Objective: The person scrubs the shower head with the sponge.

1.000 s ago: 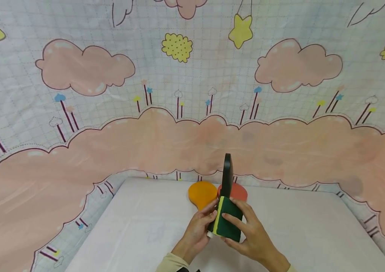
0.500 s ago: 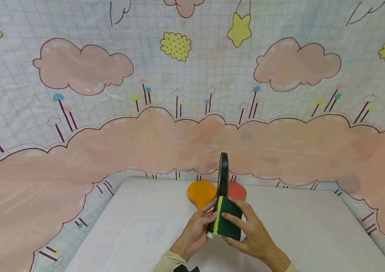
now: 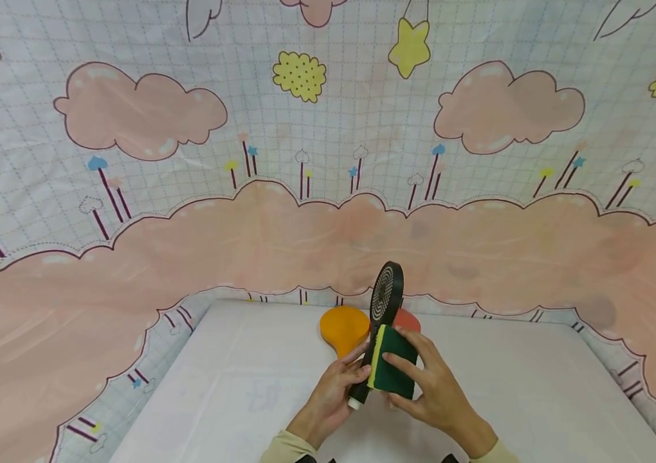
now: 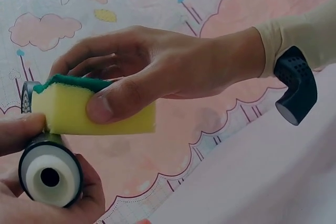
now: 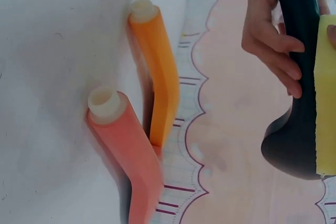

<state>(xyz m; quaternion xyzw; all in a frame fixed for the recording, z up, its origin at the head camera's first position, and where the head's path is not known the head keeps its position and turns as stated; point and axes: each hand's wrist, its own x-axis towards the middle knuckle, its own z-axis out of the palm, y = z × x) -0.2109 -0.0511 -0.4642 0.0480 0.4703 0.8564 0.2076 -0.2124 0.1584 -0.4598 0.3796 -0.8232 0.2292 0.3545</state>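
Observation:
A black handheld shower head [image 3: 386, 296] stands tilted in the head view, its patterned spray face partly turned to the left. My left hand [image 3: 328, 397] grips it by the handle, whose hollow white end [image 4: 50, 176] shows close up in the left wrist view. With my right hand [image 3: 445, 400] I hold a sponge [image 3: 397, 363], yellow with a dark green side. The sponge's yellow side [image 5: 325, 93] lies against the handle in the right wrist view. Part of the handle is hidden behind the sponge and fingers.
An orange shower head [image 3: 344, 326] and a coral-red one [image 3: 409, 320] lie near the back of the white table [image 3: 247, 373]. Behind the table hangs a cloud-patterned cloth [image 3: 189, 270]. Dark wrist devices [image 4: 296, 85] sit at the cuffs.
The black shower head has turned, so its patterned face shows more. My right hand and the sponge have shifted slightly up and right along the handle, uncovering more of its lower end.

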